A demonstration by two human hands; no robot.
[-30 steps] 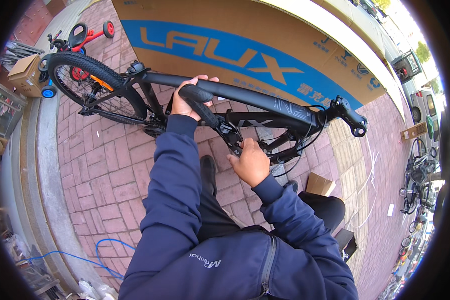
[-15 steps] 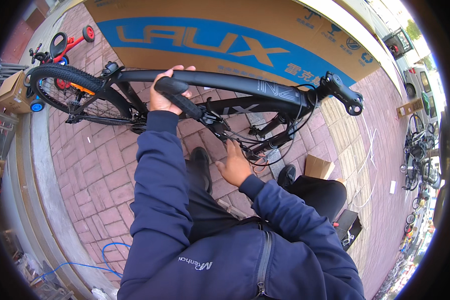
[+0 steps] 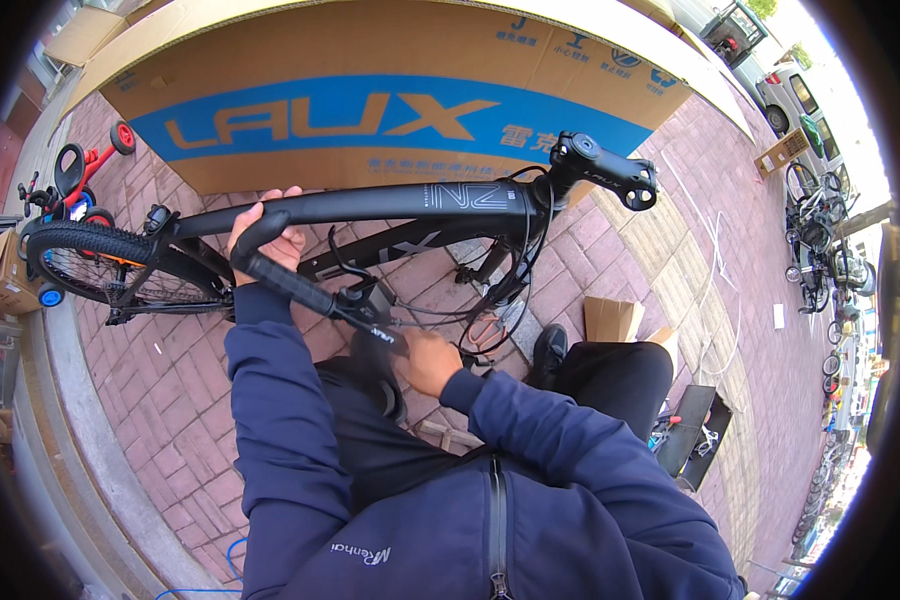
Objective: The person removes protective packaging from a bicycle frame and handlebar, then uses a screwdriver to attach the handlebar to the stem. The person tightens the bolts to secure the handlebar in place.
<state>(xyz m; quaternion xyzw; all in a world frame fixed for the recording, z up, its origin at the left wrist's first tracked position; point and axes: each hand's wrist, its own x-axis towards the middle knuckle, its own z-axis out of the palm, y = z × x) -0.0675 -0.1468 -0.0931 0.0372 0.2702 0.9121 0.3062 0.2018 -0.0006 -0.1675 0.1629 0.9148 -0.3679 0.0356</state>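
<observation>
A black bicycle frame [image 3: 370, 205] stretches across in front of me, its rear wheel [image 3: 90, 235] at the left and its stem [image 3: 610, 172] at the right. My left hand [image 3: 275, 240] is wrapped around the top tube. Over that hand passes the gripped end of a loose black handlebar [image 3: 300, 288], partly hiding it. My right hand [image 3: 433, 362] is closed around the handlebar near its middle, close to my knees. A brake lever [image 3: 347, 262] sticks up from the bar. Black cables [image 3: 523, 275] loop between the bar and the frame's front.
A large cardboard box [image 3: 270, 55] stands behind the frame. A red tricycle [image 3: 100, 170] is at far left. A small carton [image 3: 612, 318] and an open tool tray [image 3: 698, 430] lie to the right on the brick paving. Parked bicycles [image 3: 815, 235] line the far right.
My right hand, open beside the bar before, has come left and closed on it. The handlebar has swung nearer to me, away from the frame. The view has shifted.
</observation>
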